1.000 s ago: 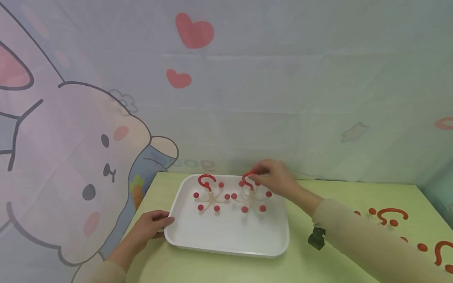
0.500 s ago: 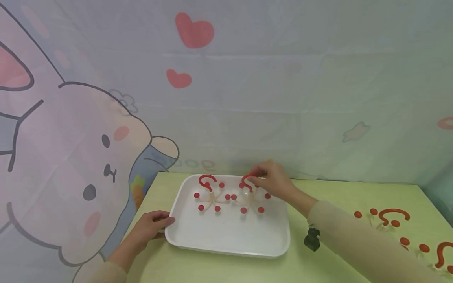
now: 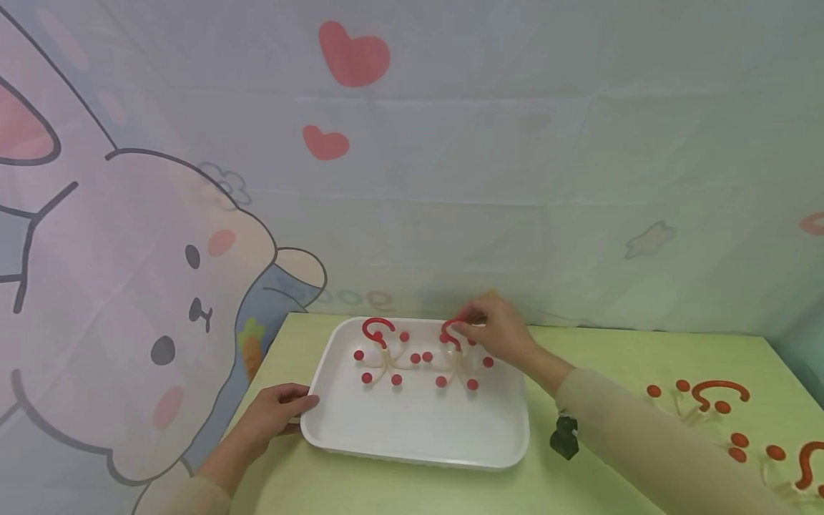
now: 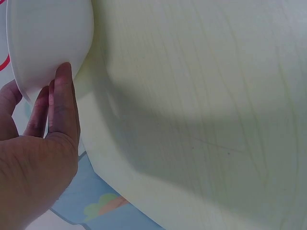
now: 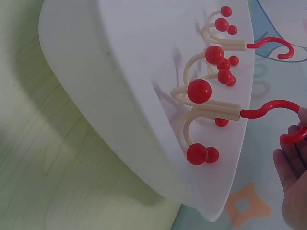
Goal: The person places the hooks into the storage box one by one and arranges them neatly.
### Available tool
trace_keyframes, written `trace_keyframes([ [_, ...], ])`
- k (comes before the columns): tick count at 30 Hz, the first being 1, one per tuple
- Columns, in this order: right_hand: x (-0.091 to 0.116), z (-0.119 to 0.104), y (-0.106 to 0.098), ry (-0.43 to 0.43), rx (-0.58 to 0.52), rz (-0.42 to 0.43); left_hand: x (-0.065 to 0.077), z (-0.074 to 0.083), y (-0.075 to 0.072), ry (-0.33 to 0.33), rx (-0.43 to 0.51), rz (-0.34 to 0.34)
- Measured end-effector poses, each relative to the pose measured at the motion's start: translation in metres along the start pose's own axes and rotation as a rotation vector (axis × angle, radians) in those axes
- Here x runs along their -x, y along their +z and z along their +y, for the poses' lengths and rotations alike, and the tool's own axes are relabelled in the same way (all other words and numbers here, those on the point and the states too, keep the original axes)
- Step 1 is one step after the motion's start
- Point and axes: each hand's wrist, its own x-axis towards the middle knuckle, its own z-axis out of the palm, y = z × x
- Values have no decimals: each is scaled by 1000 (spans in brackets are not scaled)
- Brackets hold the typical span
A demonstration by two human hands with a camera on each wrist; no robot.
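Observation:
A white tray [image 3: 412, 429] carries two multi-arm hangers, each with a red hook on top and cream arms tipped with red balls. My left hand [image 3: 273, 415] grips the tray's left edge, the thumb at the rim and the fingers under it in the left wrist view. At the tray's back right, my right hand [image 3: 502, 332] pinches the red hook of the right hanger [image 5: 218, 111], which stands upright. Left of it stands the other hanger [image 5: 230, 45], its hook untouched. In the head view, the right fingers hide part of the held hook.
More hangers [image 3: 721, 386] of the same kind lie on the pale green table [image 3: 592, 350] at the right, partly behind the right sleeve [image 3: 644, 429]. A dark object [image 3: 565, 438] hangs by that sleeve. Behind the table is a printed cloth [image 3: 515, 179].
The right hanger has turned slightly, its red balls shifting round. My right hand keeps its pinch on the hook, and the left hand stays on the tray edge.

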Motion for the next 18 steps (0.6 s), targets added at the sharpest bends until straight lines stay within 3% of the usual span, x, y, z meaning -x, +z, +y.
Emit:
trace_keyframes([
  [18, 3, 10, 5, -25, -35, 9, 0, 0, 0, 5, 9, 1],
])
